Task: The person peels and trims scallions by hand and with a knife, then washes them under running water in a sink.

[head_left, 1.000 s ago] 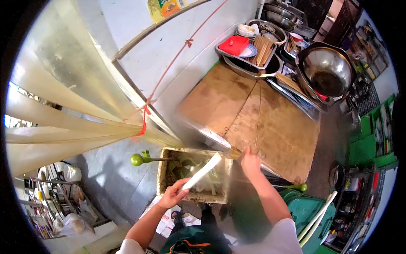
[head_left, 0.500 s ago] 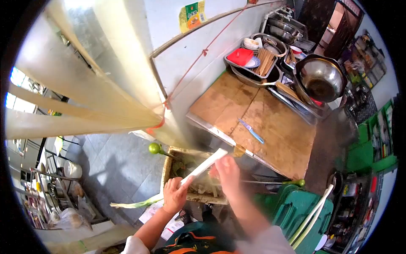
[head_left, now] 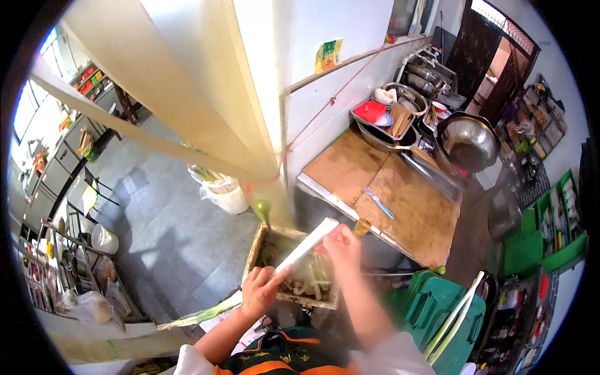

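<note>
My left hand (head_left: 259, 292) is wrapped round the middle of a long leek (head_left: 305, 248), its white end pointing up and right, its green leaves trailing to the lower left. At the white end my right hand (head_left: 342, 245) is closed, its fingers pinched against the leek; motion blurs it slightly. Below both hands stands a worn, light-coloured box (head_left: 252, 256) with leafy scraps inside. Two long white-and-green leek stalks (head_left: 455, 317) lie across a green bin lid (head_left: 420, 307) at my right.
A blue-handled knife (head_left: 379, 204) lies on a cardboard-covered table (head_left: 412, 215). Metal bowls (head_left: 469, 140) and a tray of chopsticks (head_left: 400, 119) stand behind it. Plastic strip curtains (head_left: 187, 94) hang at left, near a white bucket (head_left: 226, 197). A round green knob (head_left: 263, 207) rises beside the box.
The view has shifted, showing more floor and the white bucket at left. My left hand keeps hold of the leek. My right hand stays by its white end, now less blurred.
</note>
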The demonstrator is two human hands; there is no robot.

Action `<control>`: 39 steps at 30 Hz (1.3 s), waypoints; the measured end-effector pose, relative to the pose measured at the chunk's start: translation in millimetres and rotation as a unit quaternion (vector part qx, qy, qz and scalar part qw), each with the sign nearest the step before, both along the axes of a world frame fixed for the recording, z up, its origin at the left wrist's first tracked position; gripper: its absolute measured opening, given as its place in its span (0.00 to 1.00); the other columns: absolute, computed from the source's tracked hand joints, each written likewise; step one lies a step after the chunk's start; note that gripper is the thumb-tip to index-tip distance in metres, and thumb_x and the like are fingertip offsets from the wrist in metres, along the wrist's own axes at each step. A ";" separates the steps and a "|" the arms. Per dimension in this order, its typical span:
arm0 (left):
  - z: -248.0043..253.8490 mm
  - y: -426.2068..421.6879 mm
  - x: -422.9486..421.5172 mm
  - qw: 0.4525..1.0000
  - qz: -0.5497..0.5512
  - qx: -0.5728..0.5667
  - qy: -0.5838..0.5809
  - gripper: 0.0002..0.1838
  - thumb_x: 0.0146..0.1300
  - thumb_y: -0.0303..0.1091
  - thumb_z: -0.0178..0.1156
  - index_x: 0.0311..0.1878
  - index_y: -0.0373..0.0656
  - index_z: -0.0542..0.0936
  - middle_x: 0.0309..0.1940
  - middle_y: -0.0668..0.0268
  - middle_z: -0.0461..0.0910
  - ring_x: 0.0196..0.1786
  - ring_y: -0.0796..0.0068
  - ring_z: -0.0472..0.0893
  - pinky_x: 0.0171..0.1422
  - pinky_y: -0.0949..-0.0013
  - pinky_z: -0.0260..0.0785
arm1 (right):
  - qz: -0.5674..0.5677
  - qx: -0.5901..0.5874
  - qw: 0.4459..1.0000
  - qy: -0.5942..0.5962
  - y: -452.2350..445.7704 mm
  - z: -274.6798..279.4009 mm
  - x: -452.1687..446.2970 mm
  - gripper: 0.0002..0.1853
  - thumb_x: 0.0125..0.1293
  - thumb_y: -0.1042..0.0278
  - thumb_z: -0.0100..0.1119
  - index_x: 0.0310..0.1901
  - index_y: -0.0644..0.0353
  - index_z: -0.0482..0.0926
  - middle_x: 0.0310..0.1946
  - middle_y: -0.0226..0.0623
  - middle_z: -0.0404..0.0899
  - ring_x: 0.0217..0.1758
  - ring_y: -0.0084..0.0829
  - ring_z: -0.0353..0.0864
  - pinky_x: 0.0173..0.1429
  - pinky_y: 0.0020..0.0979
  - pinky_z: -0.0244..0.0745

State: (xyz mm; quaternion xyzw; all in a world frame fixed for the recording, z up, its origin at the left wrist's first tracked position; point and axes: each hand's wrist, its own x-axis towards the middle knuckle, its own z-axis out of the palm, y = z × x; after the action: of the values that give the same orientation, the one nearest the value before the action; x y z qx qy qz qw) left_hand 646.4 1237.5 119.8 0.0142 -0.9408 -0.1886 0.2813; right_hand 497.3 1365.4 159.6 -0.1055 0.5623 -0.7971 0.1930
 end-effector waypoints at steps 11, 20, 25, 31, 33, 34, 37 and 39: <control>22.9 -6.7 27.8 0.920 -0.125 0.364 -0.072 0.25 0.54 0.24 0.50 0.58 0.43 0.62 0.38 0.63 0.70 0.38 0.68 0.71 0.42 0.71 0.63 | -0.023 -0.056 0.998 -0.012 -11.6 -1.7 16.9 0.05 0.52 0.81 0.47 0.25 0.59 0.66 0.19 0.27 0.68 0.20 0.20 0.72 0.25 0.21 0.71; 12.1 -28.8 25.5 0.738 -0.171 0.624 -0.192 0.16 0.62 0.37 0.46 0.50 0.40 0.66 0.36 0.69 0.69 0.37 0.84 0.68 0.41 0.80 0.60 | 0.018 -0.212 0.947 -0.240 -14.2 20.0 30.8 0.06 0.53 0.76 0.42 0.32 0.56 0.67 0.29 0.29 0.72 0.32 0.21 0.73 0.40 0.26 0.72; 9.9 -35.6 10.4 0.755 -0.119 0.600 -0.236 0.15 0.60 0.42 0.49 0.44 0.40 0.67 0.30 0.70 0.68 0.35 0.83 0.67 0.38 0.79 0.61 | 0.022 -0.225 0.918 -0.326 -20.5 -12.9 24.7 0.03 0.55 0.74 0.42 0.29 0.55 0.66 0.22 0.25 0.66 0.24 0.23 0.69 0.34 0.25 0.71; 21.5 -37.6 -2.2 0.856 -0.112 0.468 -0.189 0.19 0.55 0.34 0.57 0.47 0.39 0.65 0.38 0.68 0.69 0.40 0.82 0.68 0.41 0.76 0.64 | -0.051 -0.203 0.931 -0.300 -25.8 -3.0 28.7 0.07 0.55 0.78 0.39 0.36 0.62 0.64 0.23 0.32 0.67 0.23 0.22 0.69 0.24 0.24 0.69; 34.5 -41.1 -2.7 0.818 -0.102 0.545 -0.153 0.14 0.60 0.32 0.50 0.48 0.39 0.67 0.37 0.65 0.72 0.37 0.83 0.71 0.39 0.77 0.65 | -0.103 -0.212 0.913 -0.334 -19.6 -20.4 19.1 0.07 0.57 0.75 0.39 0.38 0.65 0.62 0.22 0.35 0.66 0.21 0.23 0.67 0.21 0.23 0.67; 42.6 -42.1 -3.1 0.788 -0.111 0.595 -0.113 0.12 0.61 0.31 0.47 0.46 0.38 0.68 0.34 0.65 0.74 0.36 0.78 0.73 0.39 0.75 0.66 | -0.105 -0.232 0.905 -0.340 -11.6 -43.6 7.0 0.06 0.59 0.73 0.39 0.37 0.65 0.61 0.21 0.35 0.66 0.20 0.24 0.66 0.20 0.24 0.67; 30.6 -68.0 6.1 0.831 -0.100 0.547 -0.013 0.09 0.61 0.30 0.46 0.43 0.37 0.67 0.30 0.64 0.73 0.33 0.76 0.73 0.37 0.74 0.66 | -0.131 -0.269 0.897 -0.324 21.6 -71.6 -14.5 0.09 0.62 0.65 0.41 0.29 0.61 0.62 0.19 0.33 0.65 0.19 0.25 0.65 0.22 0.25 0.66; 25.4 -86.0 21.4 0.832 -0.054 0.547 0.081 0.07 0.61 0.31 0.47 0.38 0.38 0.66 0.25 0.66 0.71 0.29 0.78 0.71 0.33 0.74 0.64 | -0.217 -0.247 0.887 -0.323 43.3 -92.5 -27.9 0.10 0.62 0.64 0.41 0.28 0.60 0.61 0.19 0.33 0.64 0.18 0.25 0.64 0.22 0.25 0.66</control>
State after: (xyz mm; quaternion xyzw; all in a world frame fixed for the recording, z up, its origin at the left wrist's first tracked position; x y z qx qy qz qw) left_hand 667.8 1151.5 145.2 0.0998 -0.6571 -0.6877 0.2921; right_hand 469.4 1408.6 67.1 0.2383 0.2621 -0.9223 0.1544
